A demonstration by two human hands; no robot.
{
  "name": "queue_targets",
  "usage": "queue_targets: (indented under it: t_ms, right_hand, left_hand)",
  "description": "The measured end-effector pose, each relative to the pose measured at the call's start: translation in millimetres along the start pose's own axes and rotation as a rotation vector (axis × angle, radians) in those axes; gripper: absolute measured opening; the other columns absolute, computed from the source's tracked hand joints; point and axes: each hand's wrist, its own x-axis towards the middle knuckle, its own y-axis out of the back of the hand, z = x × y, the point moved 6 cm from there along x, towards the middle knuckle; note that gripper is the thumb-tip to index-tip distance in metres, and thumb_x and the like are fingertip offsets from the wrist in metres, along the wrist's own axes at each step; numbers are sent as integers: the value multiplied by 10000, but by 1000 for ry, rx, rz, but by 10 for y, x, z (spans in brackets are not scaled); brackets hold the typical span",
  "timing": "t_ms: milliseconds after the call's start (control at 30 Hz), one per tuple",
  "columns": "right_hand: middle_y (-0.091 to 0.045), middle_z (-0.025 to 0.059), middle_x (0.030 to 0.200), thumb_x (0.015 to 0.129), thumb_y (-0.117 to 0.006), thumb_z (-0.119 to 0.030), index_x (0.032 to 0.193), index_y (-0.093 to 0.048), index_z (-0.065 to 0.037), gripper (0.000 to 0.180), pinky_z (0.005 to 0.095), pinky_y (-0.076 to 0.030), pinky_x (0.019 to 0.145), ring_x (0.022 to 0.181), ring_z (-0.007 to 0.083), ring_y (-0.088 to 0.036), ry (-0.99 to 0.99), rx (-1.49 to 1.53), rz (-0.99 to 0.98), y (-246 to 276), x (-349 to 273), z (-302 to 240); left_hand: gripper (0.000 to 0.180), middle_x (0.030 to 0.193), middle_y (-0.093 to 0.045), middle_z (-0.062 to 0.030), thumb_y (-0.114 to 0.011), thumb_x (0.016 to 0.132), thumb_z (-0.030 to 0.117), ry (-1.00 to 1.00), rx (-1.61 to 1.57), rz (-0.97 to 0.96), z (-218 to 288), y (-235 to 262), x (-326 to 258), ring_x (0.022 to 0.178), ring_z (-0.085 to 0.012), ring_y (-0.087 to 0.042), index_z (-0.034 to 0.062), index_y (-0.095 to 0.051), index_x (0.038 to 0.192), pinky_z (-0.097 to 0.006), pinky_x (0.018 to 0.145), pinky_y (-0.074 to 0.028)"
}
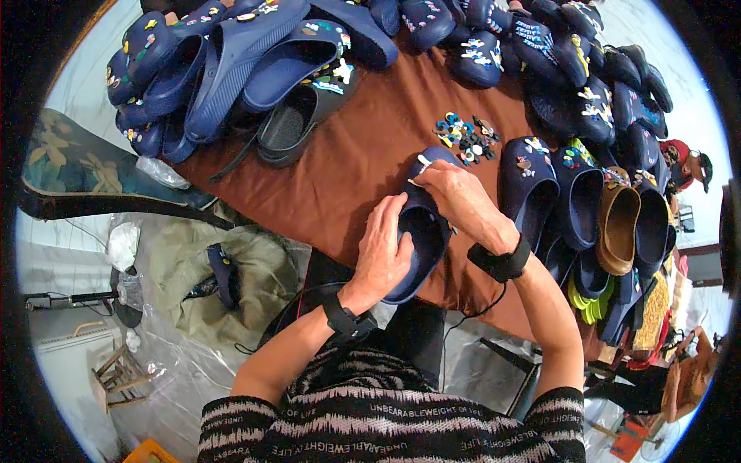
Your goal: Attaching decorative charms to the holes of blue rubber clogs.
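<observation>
Dark-blue moulded clog with rounded toe (427,248) sits at near edge of brown-cloth-covered desk (370,127). Left hand (380,258): fingers grip clog's left side. Right hand (463,202): fingers bent over toe; exact pinch hidden.

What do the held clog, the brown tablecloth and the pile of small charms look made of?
Navy clog: probably moulded foam or rubber, matte; thick, smooth walls.
Brown tablecloth: likely fabric, faint sheen; soft creases.
Small charms: perhaps rubber or plastic; solid bright colours, finish too small to judge.
</observation>
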Motion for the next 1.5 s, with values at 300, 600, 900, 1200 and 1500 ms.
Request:
queue_targets:
  t_ms: [300,600,900,1200,1500]
  right_hand:
    - [-667,188,1045,801,-555,56,1033,-732,-37,306,464,-554,847,976,386,-666,10,-41,-79,29,4,-41]
    - [-663,197,1047,815,-548,59,1037,-730,-32,300,456,-541,866,1001,397,-647,20,5,-62,-19,-77,153]
    - [-722,204,971,951,-520,-8,1080,-680,37,210,373,-537,828,879,332,-699,-445,336,279,257,-859,681]
    - [-699,200,911,975,-589,-175,1042,-666,21,221,391,-537,773,855,299,-695,-454,508,267,-113,-1248,359]
    - [-680,249,879,882,-678,-509,1533,-176,27,981,525,-524,668,748,448,-670,-524,266,272,-588,-1370,-227]
  left_hand:
    - [614,1427,-431,-253,-566,845,-3,-19,26,-1,10,-2,-15,1361,-420,-405,-2,-398,1436,-455,1158,-324]
    - [606,1433,-432,-252,-551,854,-1,-26,21,-15,21,-18,2,1358,-418,-410,-3,-397,1440,-445,1158,-323]
    - [593,1426,-449,-229,-542,859,8,-38,51,-4,-9,4,-1,1350,-391,-433,1,-408,1436,-431,1154,-324]
    - [559,1417,-488,-207,-524,873,-2,1,4,-30,-4,10,40,1351,-355,-444,-13,-427,1424,-416,1155,-319]
    - [515,1426,-498,-204,-477,917,27,114,-129,-66,-259,-4,-87,1341,-341,-452,-23,-438,1428,-420,1149,-312]
